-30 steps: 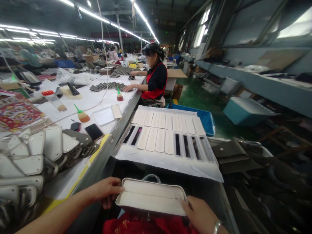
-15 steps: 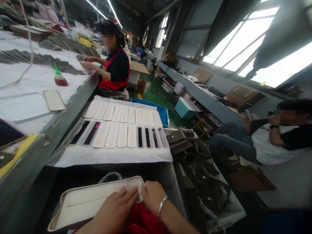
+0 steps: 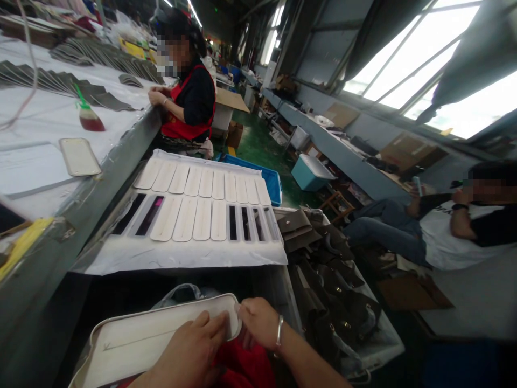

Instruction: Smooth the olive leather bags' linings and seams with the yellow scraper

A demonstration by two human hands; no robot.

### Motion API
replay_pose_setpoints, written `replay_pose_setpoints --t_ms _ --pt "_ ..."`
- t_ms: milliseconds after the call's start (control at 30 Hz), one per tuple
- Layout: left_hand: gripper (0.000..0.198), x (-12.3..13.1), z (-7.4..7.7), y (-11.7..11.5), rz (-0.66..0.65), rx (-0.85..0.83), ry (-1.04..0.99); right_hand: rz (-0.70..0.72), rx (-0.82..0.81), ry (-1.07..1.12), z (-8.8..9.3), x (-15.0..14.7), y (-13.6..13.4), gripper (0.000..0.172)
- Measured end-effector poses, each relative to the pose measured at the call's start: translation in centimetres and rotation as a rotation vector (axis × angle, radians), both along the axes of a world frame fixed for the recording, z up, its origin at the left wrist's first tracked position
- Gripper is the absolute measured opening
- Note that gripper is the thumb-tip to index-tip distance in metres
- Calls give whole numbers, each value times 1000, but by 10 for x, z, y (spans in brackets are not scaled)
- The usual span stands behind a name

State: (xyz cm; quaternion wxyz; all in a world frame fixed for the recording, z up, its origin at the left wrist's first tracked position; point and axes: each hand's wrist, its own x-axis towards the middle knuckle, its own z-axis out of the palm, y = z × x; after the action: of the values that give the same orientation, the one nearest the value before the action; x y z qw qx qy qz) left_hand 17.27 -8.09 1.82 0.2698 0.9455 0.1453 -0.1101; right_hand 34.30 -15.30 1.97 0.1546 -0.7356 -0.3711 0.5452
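A long cream panel (image 3: 141, 335) with rounded corners and a thin raised rim lies tilted low in front of me. A pencil-like line with a small mark runs along it. My left hand (image 3: 197, 339) rests on its right part, fingers laid flat on the surface. At the panel's right end, my right hand (image 3: 258, 322), with a silver bangle on the wrist, pinches the rim between thumb and fingers. Red cloth (image 3: 242, 364) shows under both hands. The panel's underside is hidden.
Beyond it, a white-covered surface (image 3: 186, 260) bears rows of cream panels and plastic strips. Dark bags (image 3: 323, 285) fill a crate at right. A long table (image 3: 125, 145) at left holds a red-liquid bottle (image 3: 91, 118). One person works there; another sits at right.
My right hand has shifted slightly right along the panel's end, its wrist turned a little. The left hand stays on the panel. The whole view has shifted slightly.
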Motion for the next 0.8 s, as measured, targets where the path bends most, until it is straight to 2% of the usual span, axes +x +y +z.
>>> replay_pose_setpoints --t_ms 67,133,233,400,533,633,733,767,800 --pt "54 1 0 2 -8 -28 4 -181 5 343 -12 9 -8 43" --pt "58 1 1 3 -5 -55 -8 -289 29 580 -24 17 -14 44" --pt "58 1 2 5 8 -84 -11 -340 53 694 -37 22 -18 48" --pt "58 -2 -2 9 9 -79 -10 -352 -30 697 -43 19 -7 49" --pt "58 0 1 7 12 -51 -74 -255 -172 557 -29 16 11 46" --pt "54 -3 13 7 16 -25 -113 -141 -237 436 -15 16 25 42" --pt "60 -32 30 14 67 -90 -243 -71 -270 366 -5 14 31 41" --pt "59 -49 33 18 153 -117 -318 -65 -270 362 -4 14 31 41" --pt "53 -68 33 23 299 -138 -393 -63 -266 367 -4 14 30 41"
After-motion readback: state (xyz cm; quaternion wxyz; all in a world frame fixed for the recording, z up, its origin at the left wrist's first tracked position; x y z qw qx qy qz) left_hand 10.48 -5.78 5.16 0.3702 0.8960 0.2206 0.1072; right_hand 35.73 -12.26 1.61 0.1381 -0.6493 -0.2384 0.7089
